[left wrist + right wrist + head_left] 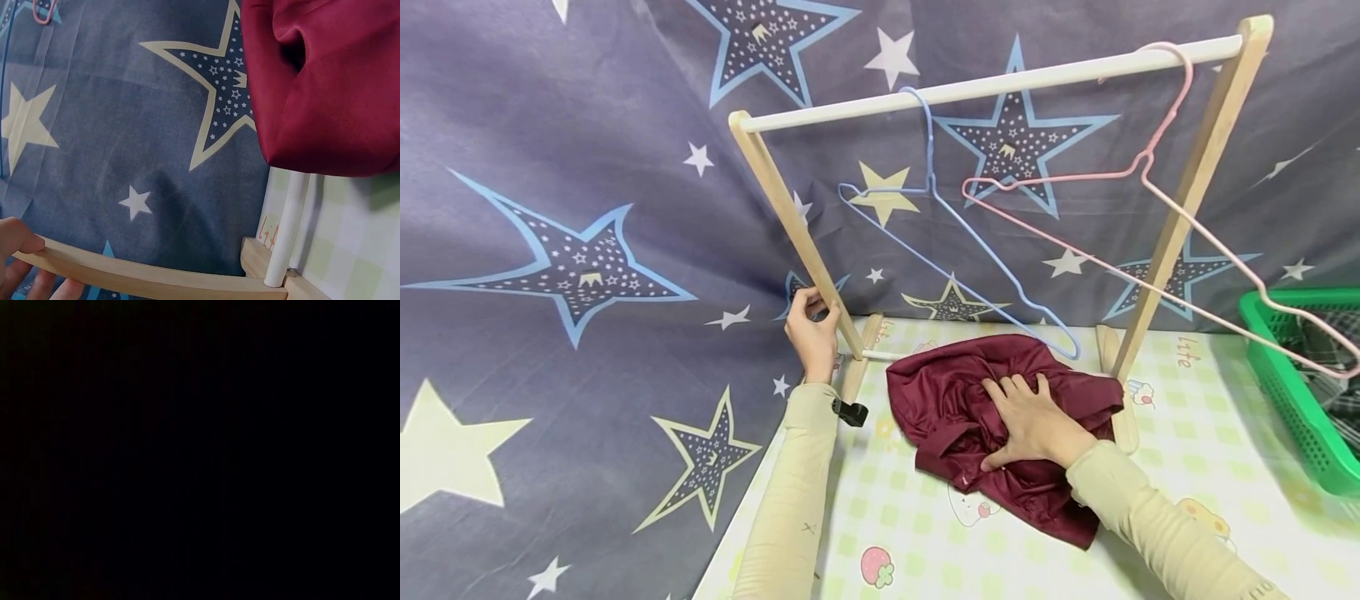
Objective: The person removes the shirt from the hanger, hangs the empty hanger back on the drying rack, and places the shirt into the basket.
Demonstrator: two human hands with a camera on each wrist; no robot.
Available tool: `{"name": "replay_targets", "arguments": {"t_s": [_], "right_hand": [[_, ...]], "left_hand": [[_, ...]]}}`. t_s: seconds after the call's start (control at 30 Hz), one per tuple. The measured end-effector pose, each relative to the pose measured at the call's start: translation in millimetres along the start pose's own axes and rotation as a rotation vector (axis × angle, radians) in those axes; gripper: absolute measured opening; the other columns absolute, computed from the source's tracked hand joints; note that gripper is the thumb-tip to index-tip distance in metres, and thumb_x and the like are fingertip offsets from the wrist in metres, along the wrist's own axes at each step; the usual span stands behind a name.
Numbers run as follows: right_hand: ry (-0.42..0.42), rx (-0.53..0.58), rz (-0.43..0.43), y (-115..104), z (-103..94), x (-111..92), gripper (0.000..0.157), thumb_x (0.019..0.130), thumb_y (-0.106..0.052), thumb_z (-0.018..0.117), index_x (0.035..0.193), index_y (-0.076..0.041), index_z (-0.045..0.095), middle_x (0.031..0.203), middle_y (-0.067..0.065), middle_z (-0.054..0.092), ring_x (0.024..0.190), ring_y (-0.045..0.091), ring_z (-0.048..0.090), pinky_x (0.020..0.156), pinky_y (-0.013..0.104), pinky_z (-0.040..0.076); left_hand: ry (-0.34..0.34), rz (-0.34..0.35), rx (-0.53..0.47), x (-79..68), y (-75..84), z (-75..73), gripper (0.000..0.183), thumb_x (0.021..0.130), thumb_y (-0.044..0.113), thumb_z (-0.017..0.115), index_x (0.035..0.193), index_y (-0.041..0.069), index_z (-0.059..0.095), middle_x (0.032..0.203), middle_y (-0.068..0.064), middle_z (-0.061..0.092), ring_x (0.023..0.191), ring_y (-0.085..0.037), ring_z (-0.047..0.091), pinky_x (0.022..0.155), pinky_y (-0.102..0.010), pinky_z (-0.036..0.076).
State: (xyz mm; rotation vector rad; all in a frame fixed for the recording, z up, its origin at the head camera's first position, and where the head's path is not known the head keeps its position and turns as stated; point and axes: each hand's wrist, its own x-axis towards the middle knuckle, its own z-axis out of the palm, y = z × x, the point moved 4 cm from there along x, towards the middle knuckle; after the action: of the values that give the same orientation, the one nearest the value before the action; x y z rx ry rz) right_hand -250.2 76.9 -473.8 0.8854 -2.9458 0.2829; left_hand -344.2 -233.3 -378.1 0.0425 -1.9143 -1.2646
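My left hand point(814, 333) holds the left wooden post of a small clothes rack point(793, 221). In the left wrist view, the thumb lies on one side of the post and the fingers on the other. A crumpled, shiny maroon garment point(955, 392) lies on the table under the rack's bar. My right hand point(1033, 421) rests on it, palm down with the fingers spread. A blue hanger point(973, 233) and a pink hanger point(1075, 250) hang from the white top bar. The right wrist view is almost black.
A green basket point(1292, 417) with dark checked cloth inside stands on the right of the table. A checked cloth with printed pictures covers the table point(820, 533). Behind and to the left hangs a dark blue star-patterned curtain point(647, 375).
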Motion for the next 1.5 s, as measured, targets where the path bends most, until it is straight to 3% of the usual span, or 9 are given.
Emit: {"name": "replay_targets", "arguments": {"t_s": [0.2,0.37,0.57,0.7,0.87,0.97,1.23,1.5], "right_hand": [[0.066,0.037,-0.009,-2,-0.5,-3,0.121,0.054,-0.068,0.085,0.139,0.007,0.042,0.124,0.023,0.056,0.118,0.039,0.047,0.098,0.071,0.031],[0.125,-0.026,-0.026,-3,0.3,-8,0.112,0.055,-0.072,0.081,0.135,0.002,0.054,0.121,0.020,0.055,0.118,0.039,0.046,0.102,0.072,0.027],[0.181,-0.035,-0.052,-3,-1.3,-9,0.100,0.052,-0.074,0.082,0.123,-0.004,0.068,0.151,0.022,0.036,0.142,0.047,0.026,0.108,0.077,0.016],[0.118,0.002,-0.044,-1,-2.1,-10,0.101,0.056,-0.073,0.081,0.126,-0.003,0.064,0.159,0.024,0.027,0.147,0.048,0.018,0.107,0.079,0.015],[0.004,0.051,-0.022,2,-0.6,-9,0.111,0.061,-0.073,0.078,0.139,0.001,0.051,0.151,0.025,0.041,0.143,0.047,0.031,0.106,0.078,0.018],[-0.023,0.047,-0.021,3,1.3,-8,0.113,0.062,-0.073,0.077,0.142,0.001,0.048,0.145,0.024,0.048,0.137,0.046,0.040,0.105,0.077,0.023],[-0.004,0.015,-0.059,-1,5.0,-10,0.103,0.065,-0.070,0.078,0.139,-0.004,0.048,0.131,0.023,0.053,0.123,0.044,0.048,0.094,0.073,0.040],[0.020,0.025,-0.123,-9,3.7,-14,0.101,0.069,-0.056,0.083,0.151,-0.017,0.038,0.125,0.022,0.056,0.119,0.042,0.051,0.085,0.068,0.045]], "left_hand": [[0.000,0.000,0.007,1.6,0.0,1.8,0.019,0.084,-0.002,0.073,0.101,0.003,0.070,0.101,-0.014,0.071,0.093,-0.031,0.071,0.090,-0.039,0.055],[0.002,0.000,0.010,0.9,-0.8,2.6,0.019,0.084,-0.002,0.073,0.102,0.003,0.070,0.102,-0.014,0.071,0.093,-0.030,0.071,0.090,-0.040,0.055],[0.007,-0.010,0.019,0.0,-1.4,3.1,0.019,0.084,-0.001,0.073,0.102,0.004,0.070,0.101,-0.014,0.071,0.093,-0.029,0.071,0.090,-0.041,0.055],[0.001,-0.011,0.010,-0.7,-0.6,3.8,0.018,0.084,-0.001,0.073,0.102,0.003,0.070,0.102,-0.014,0.071,0.093,-0.030,0.070,0.089,-0.045,0.055],[0.009,-0.005,-0.008,0.2,0.4,3.3,0.019,0.084,-0.002,0.073,0.102,0.003,0.070,0.102,-0.015,0.071,0.093,-0.031,0.070,0.088,-0.049,0.056],[0.008,-0.003,-0.012,1.0,0.1,3.2,0.019,0.084,-0.002,0.072,0.102,0.003,0.070,0.103,-0.015,0.071,0.093,-0.031,0.070,0.087,-0.049,0.056],[0.005,-0.020,-0.010,0.3,-1.4,3.9,0.020,0.084,-0.002,0.072,0.103,0.004,0.071,0.103,-0.013,0.071,0.093,-0.029,0.071,0.087,-0.046,0.057],[0.008,-0.025,-0.020,0.1,-3.6,2.6,0.020,0.084,-0.004,0.073,0.102,0.004,0.070,0.103,-0.014,0.071,0.094,-0.031,0.070,0.088,-0.051,0.056]]}}
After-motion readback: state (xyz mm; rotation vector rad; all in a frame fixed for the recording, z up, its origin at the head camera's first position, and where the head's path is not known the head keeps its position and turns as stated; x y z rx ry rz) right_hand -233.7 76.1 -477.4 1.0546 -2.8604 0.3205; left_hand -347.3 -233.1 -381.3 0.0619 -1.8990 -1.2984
